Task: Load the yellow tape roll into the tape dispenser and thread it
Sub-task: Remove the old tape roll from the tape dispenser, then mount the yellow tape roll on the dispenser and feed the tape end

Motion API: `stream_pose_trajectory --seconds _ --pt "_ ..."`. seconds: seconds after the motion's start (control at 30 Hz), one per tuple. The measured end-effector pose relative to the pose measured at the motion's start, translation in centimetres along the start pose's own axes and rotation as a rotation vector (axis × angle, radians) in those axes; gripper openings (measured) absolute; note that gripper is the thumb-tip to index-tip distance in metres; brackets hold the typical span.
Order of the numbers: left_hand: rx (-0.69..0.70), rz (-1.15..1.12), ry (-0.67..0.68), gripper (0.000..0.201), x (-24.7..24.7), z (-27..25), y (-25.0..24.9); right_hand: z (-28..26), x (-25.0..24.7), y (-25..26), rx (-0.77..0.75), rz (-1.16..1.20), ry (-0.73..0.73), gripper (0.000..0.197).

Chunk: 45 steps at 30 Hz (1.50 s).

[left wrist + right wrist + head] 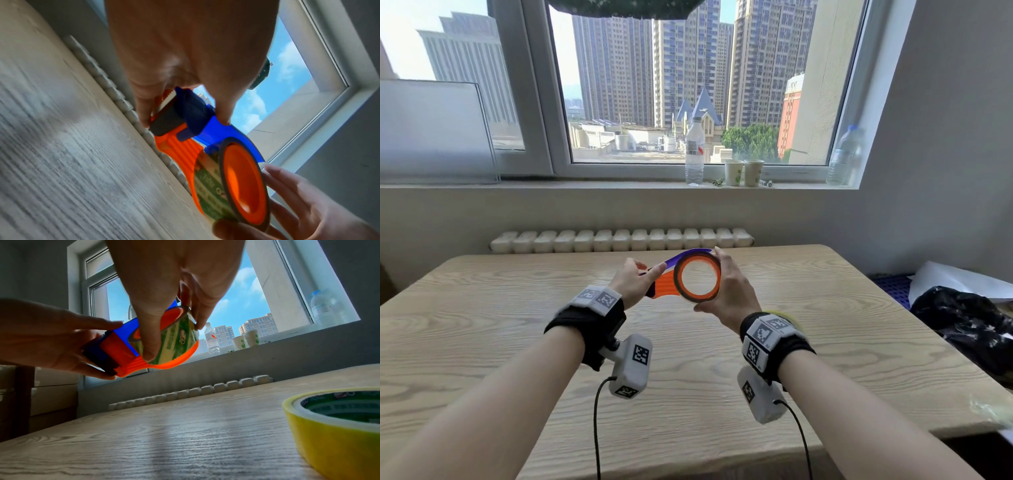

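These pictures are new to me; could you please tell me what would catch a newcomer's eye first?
First, the bright orange and blue tape dispenser, held above the wooden table: the left hand grips its blade end, the right hand pinches the used-up core on its hub. Next, the yellow tape roll lying flat on the table by the right wrist.

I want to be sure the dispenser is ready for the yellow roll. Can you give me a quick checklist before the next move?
1. Tape dispenser held clear of the table by left hand: ok.
2. Right hand grips the old core on the hub: ok.
3. Hub free for a new roll: not ok, old core is on it.
4. Yellow tape roll on the table near the right wrist: ok.
5. Yellow roll's loose end found: cannot tell.
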<state>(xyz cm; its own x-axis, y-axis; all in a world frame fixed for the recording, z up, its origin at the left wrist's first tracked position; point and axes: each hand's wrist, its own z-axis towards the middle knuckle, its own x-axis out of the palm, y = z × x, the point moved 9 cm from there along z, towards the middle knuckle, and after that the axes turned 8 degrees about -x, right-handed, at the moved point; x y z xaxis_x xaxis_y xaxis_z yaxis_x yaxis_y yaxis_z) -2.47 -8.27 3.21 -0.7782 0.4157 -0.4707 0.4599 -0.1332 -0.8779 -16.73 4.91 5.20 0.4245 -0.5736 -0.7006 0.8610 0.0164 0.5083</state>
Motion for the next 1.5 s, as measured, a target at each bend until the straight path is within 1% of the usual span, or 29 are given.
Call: stream_pose_trajectory --seconds 0.2,0.33,0.47,0.57,0.63,0.73,0.87,0.93,1.07,1.17,1.37,1.43,1.5 --pt "0.038 -0.013 -0.035 0.058 0.1 0.5 -0.8 1.1 -0.3 0.1 -0.034 -0.019 -0.002 0.109" --pt "0.052 -0.001 -0.074 0.043 -0.3 1.6 -0.3 1.4 -0.4 0.3 -0.075 -0.013 -0.025 0.107" --pt "0.068 0.083 -0.121 0.042 -0.8 2.6 0.7 1.2 -0.5 1.2 -0.117 -0.012 -0.038 0.107" --pt "0.05 0.109 -0.168 0.047 -1.9 3.3 2.1 1.1 -0.9 0.9 -0.101 -0.019 -0.029 0.108" --pt "0.038 0.106 -0.171 0.047 -2.6 3.6 3.2 0.8 -1.2 0.0 -0.06 -0.034 0.006 0.107" --pt "0.008 0.054 -0.166 0.035 -3.7 2.8 4.0 -0.2 -1.2 -2.2 0.082 -0.063 0.081 0.106" --pt "0.012 -0.05 -0.135 0.025 -3.9 0.8 3.1 -2.5 1.4 -5.3 0.349 -0.035 0.347 0.102" --pt "0.016 -0.048 -0.11 0.022 -3.5 0.4 3.0 -3.5 2.5 -6.0 0.409 -0.035 0.42 0.096" --pt "0.016 -0.073 -0.053 0.021 -2.7 0.2 3.0 -4.8 4.9 -6.3 0.419 -0.093 0.526 0.084" --pt "0.026 -0.079 -0.032 0.02 -2.0 0.2 2.6 -5.3 5.9 -6.4 0.409 -0.115 0.573 0.084" --pt "0.04 -0.083 -0.016 0.022 -1.1 0.4 2.1 -5.8 6.8 -6.8 0.386 -0.146 0.609 0.084" --pt "0.049 -0.079 -0.011 0.023 -0.9 0.6 1.9 -5.9 6.8 -6.6 0.349 -0.147 0.641 0.087" --pt "0.059 -0.055 -0.004 0.024 -0.6 0.7 1.7 -6.0 6.1 -6.6 0.303 -0.128 0.665 0.097"
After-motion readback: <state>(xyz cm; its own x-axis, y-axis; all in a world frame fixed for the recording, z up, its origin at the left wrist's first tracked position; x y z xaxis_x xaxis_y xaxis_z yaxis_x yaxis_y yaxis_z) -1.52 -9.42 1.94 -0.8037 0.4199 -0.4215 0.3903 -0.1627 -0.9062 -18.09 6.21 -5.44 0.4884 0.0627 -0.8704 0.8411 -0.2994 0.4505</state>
